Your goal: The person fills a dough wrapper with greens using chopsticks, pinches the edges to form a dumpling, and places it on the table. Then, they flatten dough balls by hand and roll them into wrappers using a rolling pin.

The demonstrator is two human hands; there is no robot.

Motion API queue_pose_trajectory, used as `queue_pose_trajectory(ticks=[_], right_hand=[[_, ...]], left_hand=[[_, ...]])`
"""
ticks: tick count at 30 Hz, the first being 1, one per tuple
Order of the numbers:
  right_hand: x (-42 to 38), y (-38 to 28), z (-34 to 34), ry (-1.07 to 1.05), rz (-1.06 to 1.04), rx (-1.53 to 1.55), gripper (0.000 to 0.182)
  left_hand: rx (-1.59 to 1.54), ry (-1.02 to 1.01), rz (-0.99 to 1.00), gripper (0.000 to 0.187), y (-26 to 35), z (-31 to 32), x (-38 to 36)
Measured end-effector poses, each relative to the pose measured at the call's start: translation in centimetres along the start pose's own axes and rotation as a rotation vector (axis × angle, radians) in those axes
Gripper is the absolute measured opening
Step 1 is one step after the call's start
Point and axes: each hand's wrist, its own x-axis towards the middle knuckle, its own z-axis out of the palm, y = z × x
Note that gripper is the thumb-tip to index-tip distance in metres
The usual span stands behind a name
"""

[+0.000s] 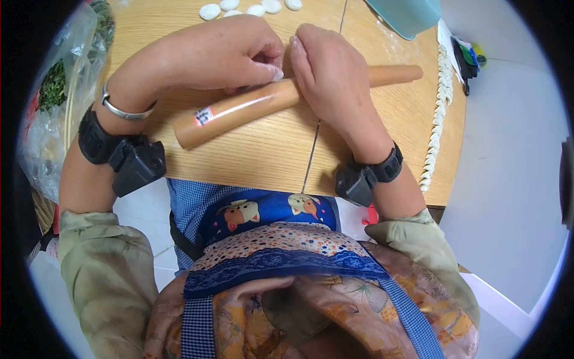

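A wooden rolling pin [257, 106] lies at a slant across the table, with a red and white label near its left end. My right hand [335, 78] lies over the pin right of its middle, palm down, fingers curled in and closed. Just behind the pin is my left hand [245, 54], its fingers bent and closed, with white flour on the thumb tip. Whatever the left fingers pinch is hidden beneath them. Several small white dough discs [256, 10] lie beyond my hands at the far side.
A long overlapping row of white dough pieces [439, 110] lines the table's right edge. At the back right stands a light blue basin [409, 15]. Plastic bags with green leaves [54, 87] sit at the left. A dark seam [312, 149] crosses the wooden table [251, 164].
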Motion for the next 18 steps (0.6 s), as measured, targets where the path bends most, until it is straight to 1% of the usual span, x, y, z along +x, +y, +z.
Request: queue_pose_trajectory(ticks=[2, 3, 5, 9, 12, 14, 15, 17, 18], right_hand=[[-1.0, -0.3, -0.5, -0.015, 0.005, -0.006, 0.017], [-1.7, -0.6, -0.8, -0.031, 0.007, -0.014, 0.016], [-3.2, -1.1, -1.4, -0.049, 0.011, -0.023, 0.015], [-5.0, -1.6, -2.2, -0.013, -0.013, -0.032, 0.013], [-5.3, -1.4, -2.1, 0.008, -0.016, -0.018, 0.013], [-4.9, -1.2, -1.9, 0.017, -0.020, -0.008, 0.013], [-4.6, -1.2, -1.8, 0.008, -0.027, -0.026, 0.012], [-3.8, -0.9, -1.5, -0.003, -0.035, -0.044, 0.012], [-3.3, -0.7, -1.2, -0.006, -0.037, -0.040, 0.012]], left_hand=[[0.058, 0.073, 0.142, 0.018, -0.5, 0.4, -0.1], [0.058, 0.074, 0.141, 0.018, -0.3, 0.4, -0.2], [0.053, 0.033, 0.099, 0.011, 0.4, 0.3, -0.3], [0.068, 0.060, 0.129, 0.007, 0.3, 0.5, -0.1], [0.008, 0.073, 0.079, 0.008, 0.1, 0.1, 0.1], [-0.099, -0.021, 0.005, 0.008, -0.1, 0.0, 0.1], [-0.097, -0.022, 0.005, 0.008, 0.4, -0.1, 0.0], [-0.230, -0.042, -0.156, 0.016, 1.4, -0.2, -0.3], [-0.231, -0.042, -0.156, 0.016, 0.9, -0.2, -0.2]])
